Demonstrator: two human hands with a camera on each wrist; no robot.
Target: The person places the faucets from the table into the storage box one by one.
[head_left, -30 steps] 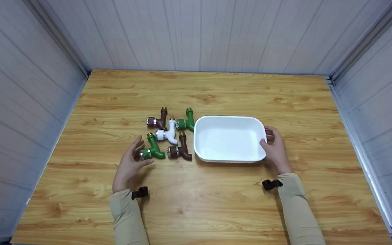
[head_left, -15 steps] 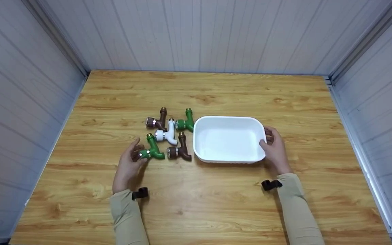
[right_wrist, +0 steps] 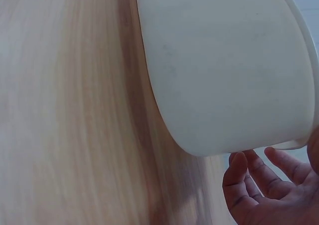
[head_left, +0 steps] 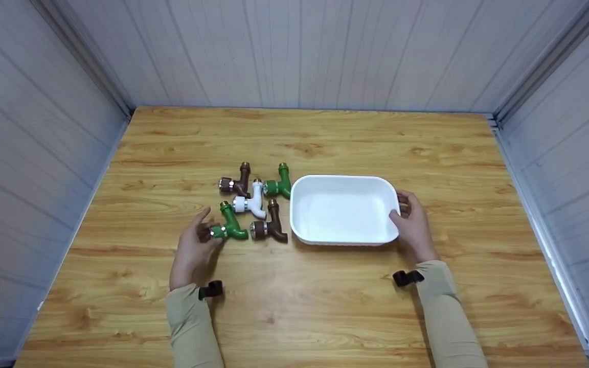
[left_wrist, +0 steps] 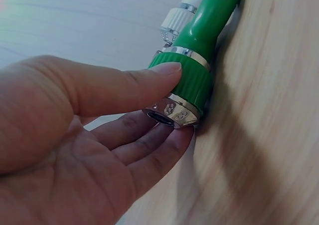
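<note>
My left hand [head_left: 192, 250] pinches the ribbed handle of the nearest green faucet [head_left: 232, 227], thumb on one side and fingers on the other. In the left wrist view that green faucet [left_wrist: 192, 68] lies on its side close to the tabletop. My right hand [head_left: 413, 225] grips the right rim of a white plastic basin [head_left: 345, 209], its thumb over the edge and its fingers against the outer wall. The right wrist view shows those fingers [right_wrist: 269, 177] under the basin's end [right_wrist: 224, 75]. Inside, the basin holds nothing.
Between hand and basin lie a brown faucet [head_left: 272, 225], a white faucet [head_left: 255, 202], a second brown faucet [head_left: 242, 182] and another green faucet [head_left: 283, 184] touching or nearly touching the basin. Pale panel walls [head_left: 294, 56] enclose the wooden table [head_left: 294, 306] at back and sides.
The left thumb and fingers have closed in on the green faucet's handle. My right hand and the basin have stayed in place.
</note>
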